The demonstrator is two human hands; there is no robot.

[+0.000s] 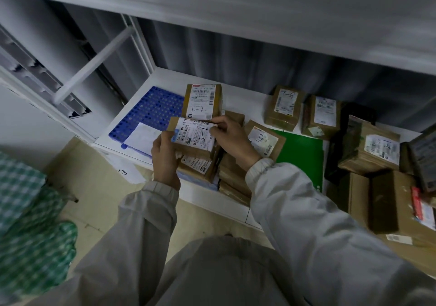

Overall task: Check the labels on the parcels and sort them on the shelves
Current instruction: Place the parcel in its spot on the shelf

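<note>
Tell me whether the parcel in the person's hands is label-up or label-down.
Label-up. The held parcel shows its white shipping label with barcodes and handwriting to the camera, gripped by the left hand and right hand.

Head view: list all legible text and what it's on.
"S01E", "M1", "A21B": printed on the label of the held parcel, gripped by left hand and right hand.
"5-2": handwritten on back parcel.
"PBC": partly covered, on the tilted parcel.
"3": on the shelf-edge tag.
Other labels: barcodes and fine print, too blurred.
</note>
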